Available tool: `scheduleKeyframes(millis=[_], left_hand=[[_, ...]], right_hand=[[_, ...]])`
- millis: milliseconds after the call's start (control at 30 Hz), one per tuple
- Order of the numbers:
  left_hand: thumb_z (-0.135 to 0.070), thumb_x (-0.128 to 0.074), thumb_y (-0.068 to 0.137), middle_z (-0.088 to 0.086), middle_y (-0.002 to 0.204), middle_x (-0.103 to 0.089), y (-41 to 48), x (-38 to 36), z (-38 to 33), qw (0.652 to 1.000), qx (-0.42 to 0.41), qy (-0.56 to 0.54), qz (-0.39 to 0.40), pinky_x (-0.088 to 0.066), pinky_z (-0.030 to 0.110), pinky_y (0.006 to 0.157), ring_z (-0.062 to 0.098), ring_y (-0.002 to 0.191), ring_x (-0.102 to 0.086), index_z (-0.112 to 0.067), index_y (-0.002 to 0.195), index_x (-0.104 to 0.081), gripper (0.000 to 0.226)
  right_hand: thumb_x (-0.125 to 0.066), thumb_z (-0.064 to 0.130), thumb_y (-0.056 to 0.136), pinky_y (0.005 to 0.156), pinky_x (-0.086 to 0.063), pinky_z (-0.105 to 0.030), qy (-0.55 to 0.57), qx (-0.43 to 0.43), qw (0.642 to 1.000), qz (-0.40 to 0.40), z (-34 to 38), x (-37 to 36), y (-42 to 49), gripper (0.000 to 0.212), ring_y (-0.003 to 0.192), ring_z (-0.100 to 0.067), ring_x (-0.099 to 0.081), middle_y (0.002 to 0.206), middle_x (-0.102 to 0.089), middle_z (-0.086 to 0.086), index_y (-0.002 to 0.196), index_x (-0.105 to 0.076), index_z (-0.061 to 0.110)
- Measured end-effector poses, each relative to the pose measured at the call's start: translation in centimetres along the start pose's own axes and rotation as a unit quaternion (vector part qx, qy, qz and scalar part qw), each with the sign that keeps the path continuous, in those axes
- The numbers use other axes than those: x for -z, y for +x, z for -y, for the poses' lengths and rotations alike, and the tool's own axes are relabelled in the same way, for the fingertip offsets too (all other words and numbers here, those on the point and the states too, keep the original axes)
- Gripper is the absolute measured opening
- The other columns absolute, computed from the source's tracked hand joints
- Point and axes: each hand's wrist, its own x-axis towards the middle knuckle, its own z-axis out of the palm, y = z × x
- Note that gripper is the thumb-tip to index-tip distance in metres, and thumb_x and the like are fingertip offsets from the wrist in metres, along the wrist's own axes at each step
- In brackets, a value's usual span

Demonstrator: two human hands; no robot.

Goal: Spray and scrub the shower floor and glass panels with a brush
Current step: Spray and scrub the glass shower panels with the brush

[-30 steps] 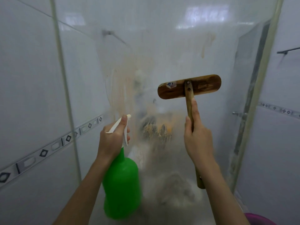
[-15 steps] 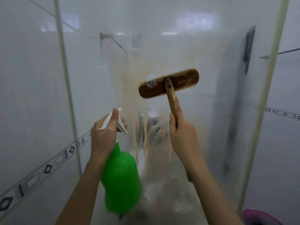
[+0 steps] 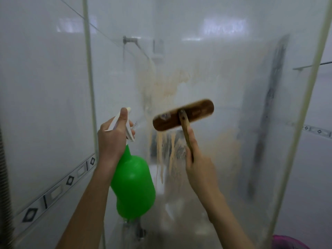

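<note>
Right hand [image 3: 199, 166] clenched on brush [image 3: 183, 115] handle, head against glass panel [image 3: 224, 72] (tan streaks at 6 o'clock). Left hand [image 3: 113, 135] wrapped round green spray bottle [image 3: 133, 186], at 9 o'clock of brush.

The glass panel [image 3: 206, 69] stands upright, framed by pale strips at nine and three o'clock. A tan, foamy smear [image 3: 167, 83] clings to it at about twelve o'clock of centre, with thin runs [image 3: 161, 155] trailing down toward six, and a dark streak [image 3: 267, 108] runs top to bottom at three o'clock. The shower floor [image 3: 181, 229], at six o'clock, is wet and blurred.
</note>
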Motion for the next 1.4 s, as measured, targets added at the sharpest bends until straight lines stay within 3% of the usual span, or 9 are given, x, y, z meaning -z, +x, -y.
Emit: scheduleKeyframes(millis=[100, 167, 300, 433, 633, 833, 1033, 1233, 1400], left_hand=[[-0.051, -0.049, 0.100, -0.003, 0.073, -0.073, -0.3, 1.2, -0.6, 1.000, 0.002, -0.028, 0.007, -0.054, 0.015, 0.071, -0.002, 0.064, -0.069, -0.019, 0.079, -0.072, 0.045], [-0.052, -0.047, 0.100, -0.004, 0.080, -0.075, -0.4, 1.6, -0.9, 1.000, -0.005, -0.013, 0.015, -0.048, 0.007, 0.065, -0.007, 0.066, -0.067, -0.022, 0.084, -0.074, 0.043], [-0.054, -0.049, 0.099, 0.001, 0.083, -0.077, -0.1, 2.5, -1.3, 1.000, -0.015, -0.024, 0.013, -0.048, 0.024, 0.058, 0.010, 0.051, -0.060, -0.028, 0.089, -0.073, 0.037], [-0.054, -0.049, 0.100, 0.002, 0.084, -0.076, 0.3, 3.6, -1.7, 0.999, -0.021, -0.033, 0.006, -0.045, 0.027, 0.052, 0.013, 0.045, -0.053, -0.036, 0.090, -0.071, 0.030], [-0.053, -0.048, 0.100, 0.004, 0.087, -0.077, -0.2, 3.9, -1.8, 0.999, -0.010, -0.031, 0.016, -0.046, 0.021, 0.047, 0.015, 0.050, -0.057, -0.028, 0.092, -0.072, 0.036], [-0.052, -0.051, 0.099, 0.005, 0.082, -0.077, -0.3, 3.5, -2.1, 0.997, -0.002, -0.061, 0.037, -0.044, 0.020, 0.045, 0.020, 0.053, -0.055, -0.028, 0.090, -0.073, 0.034], [-0.053, -0.050, 0.099, 0.001, 0.083, -0.077, -1.1, 2.7, -2.3, 0.997, -0.003, -0.051, 0.052, -0.046, 0.025, 0.048, 0.018, 0.056, -0.059, -0.032, 0.090, -0.073, 0.032], [-0.053, -0.051, 0.099, 0.001, 0.082, -0.077, -0.9, 2.0, -2.3, 0.996, -0.020, -0.061, 0.054, -0.045, 0.026, 0.050, 0.031, 0.063, -0.060, -0.036, 0.083, -0.073, 0.033], [-0.060, -0.052, 0.093, 0.000, 0.084, -0.077, -1.0, 0.1, -1.8, 0.994, -0.014, -0.071, 0.076, -0.044, 0.033, 0.055, 0.035, 0.067, -0.063, -0.046, 0.074, -0.076, 0.033]], right_hand=[[-0.032, 0.032, 0.103, 0.044, -0.044, -0.035, 0.000, 0.002, 1.000, -0.003, 1.4, -0.8, 0.1, 0.061, 0.044, -0.016, -0.047, 0.054, -0.045, 0.002, 0.148, 0.006, 0.051], [-0.032, 0.031, 0.103, 0.049, -0.047, -0.038, -0.021, 0.011, 0.999, -0.034, 3.8, -0.8, 4.7, 0.061, 0.049, -0.021, -0.050, 0.057, -0.048, -0.002, 0.149, 0.005, 0.047], [-0.033, 0.030, 0.104, 0.053, -0.047, -0.039, -0.016, 0.017, 0.999, -0.033, 5.6, 0.2, 8.2, 0.060, 0.053, -0.024, -0.051, 0.061, -0.050, -0.004, 0.151, 0.001, 0.043], [-0.030, 0.032, 0.104, 0.062, -0.053, -0.043, -0.003, -0.008, 0.999, 0.039, 3.7, -0.2, 0.4, 0.058, 0.052, -0.018, -0.051, 0.058, -0.049, 0.000, 0.150, 0.003, 0.047], [-0.030, 0.029, 0.104, 0.058, -0.050, -0.039, -0.033, 0.052, 0.998, -0.026, 9.4, 0.0, 11.4, 0.057, 0.058, -0.023, -0.054, 0.070, -0.058, -0.008, 0.151, 0.000, 0.042], [-0.029, 0.030, 0.105, 0.056, -0.049, -0.039, -0.013, 0.021, 0.998, 0.060, 5.0, -1.2, 1.2, 0.058, 0.055, -0.022, -0.053, 0.064, -0.049, -0.001, 0.149, 0.002, 0.050], [-0.033, 0.029, 0.104, 0.056, -0.048, -0.035, 0.014, 0.032, 0.997, -0.073, 7.0, 3.7, 13.0, 0.056, 0.060, -0.022, -0.057, 0.070, -0.057, -0.006, 0.152, -0.007, 0.038], [-0.035, 0.029, 0.104, 0.044, -0.038, -0.029, 0.024, -0.037, 0.998, -0.040, 1.6, 2.3, 2.2, 0.058, 0.047, -0.017, -0.049, 0.059, -0.052, -0.006, 0.151, -0.004, 0.044], [-0.034, 0.029, 0.104, 0.053, -0.038, -0.021, 0.017, -0.008, 0.992, -0.124, 3.0, 7.4, 12.6, 0.055, 0.058, -0.011, -0.050, 0.067, -0.051, 0.002, 0.153, -0.010, 0.036]])
